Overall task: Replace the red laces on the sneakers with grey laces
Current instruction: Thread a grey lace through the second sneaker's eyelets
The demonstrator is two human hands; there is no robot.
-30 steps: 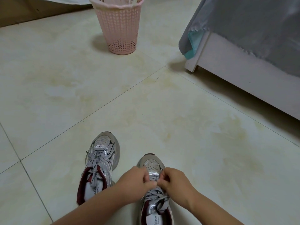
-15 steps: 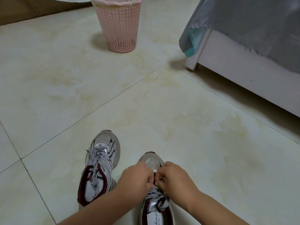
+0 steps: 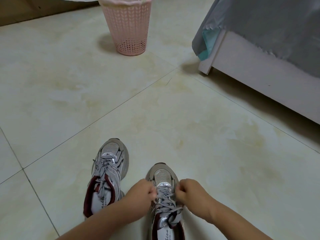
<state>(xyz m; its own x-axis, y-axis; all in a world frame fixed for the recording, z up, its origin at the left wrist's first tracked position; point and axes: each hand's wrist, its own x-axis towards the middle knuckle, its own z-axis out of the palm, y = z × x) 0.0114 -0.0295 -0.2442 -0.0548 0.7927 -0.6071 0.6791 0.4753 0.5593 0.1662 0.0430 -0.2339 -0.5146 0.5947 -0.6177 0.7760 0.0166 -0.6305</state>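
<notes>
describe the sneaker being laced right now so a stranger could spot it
On the tiled floor, two silver sneakers sit side by side. It is the right sneaker, nearer the camera. Unlike the left sneaker, both hands pinch its grey lace.

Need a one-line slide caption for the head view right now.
Both hands, left hand and right hand, pull grey laces on the right sneaker; left sneaker laced.

Our left hand (image 3: 140, 193) and right hand (image 3: 191, 192) sit level, a small gap between them — fingers curled, each pinching lace — with both forearms angling in from below.
</notes>
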